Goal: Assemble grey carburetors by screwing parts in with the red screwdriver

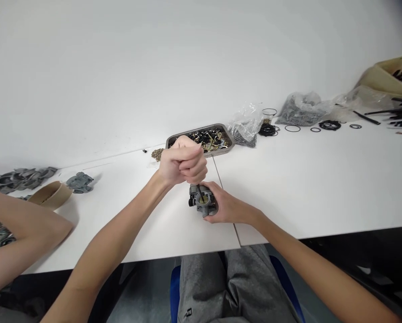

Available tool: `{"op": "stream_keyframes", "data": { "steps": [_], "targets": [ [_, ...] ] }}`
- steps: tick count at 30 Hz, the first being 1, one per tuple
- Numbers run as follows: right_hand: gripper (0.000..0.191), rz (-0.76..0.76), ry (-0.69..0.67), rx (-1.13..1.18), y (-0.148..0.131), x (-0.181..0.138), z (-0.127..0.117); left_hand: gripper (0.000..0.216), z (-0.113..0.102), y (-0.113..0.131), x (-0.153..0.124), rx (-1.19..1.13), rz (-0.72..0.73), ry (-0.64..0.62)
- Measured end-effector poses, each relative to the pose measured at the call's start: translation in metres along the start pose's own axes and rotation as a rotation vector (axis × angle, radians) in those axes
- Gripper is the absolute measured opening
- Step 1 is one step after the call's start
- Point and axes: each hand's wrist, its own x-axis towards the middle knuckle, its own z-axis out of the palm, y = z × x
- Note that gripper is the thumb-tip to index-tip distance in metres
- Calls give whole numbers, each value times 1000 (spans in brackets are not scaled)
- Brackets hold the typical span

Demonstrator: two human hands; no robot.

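Observation:
My left hand (185, 161) is closed in a fist above a grey metal carburetor (204, 207). From under the fist a thin dark shaft, like that of a screwdriver (200, 192), runs down into the round opening on top of the carburetor; any handle is hidden in my fingers. My right hand (222, 204) grips the carburetor from its right side, thumb and fingers wrapped around the body, and holds it at the white table. A brass-coloured part shows inside the opening, and a black fitting sticks out on the left.
Behind my hands lies a metal tray (229, 146) of small screws and black parts. Bags of parts (246, 125), black rings (330, 125) and a bin (378, 80) line the wall. At left are another carburetor body (80, 182), a cardboard ring (54, 197) and another person's arm (29, 224).

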Motion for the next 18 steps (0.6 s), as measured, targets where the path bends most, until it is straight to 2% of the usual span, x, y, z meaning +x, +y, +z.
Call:
{"op": "stream_keyframes", "data": {
  "steps": [3,5,7,9,11,12,14,16,18],
  "targets": [
    [88,-3,-44,34,-2,1,-2,57,-6,-4,0,-173,52,16],
    [90,11,-77,41,-2,1,-4,42,-9,-2,-6,-151,95,87],
    [95,23,-98,12,-2,0,-5,28,-15,6,-18,52,77,186],
    [99,35,-106,-54,-3,-1,-5,23,-27,14,-35,324,-20,260],
    [97,56,-57,-140,-8,-3,-1,25,-43,17,-57,489,-121,353],
    [90,72,5,-189,-12,-4,3,27,-52,15,-69,514,-135,442],
    [63,93,180,-291,-20,-5,12,29,-68,0,-91,434,-85,695],
    [39,87,298,-375,-29,-4,21,29,-79,-27,-110,393,-75,898],
    [35,69,293,-439,-37,-1,28,33,-84,-61,-122,378,-110,929]
  ]
}}
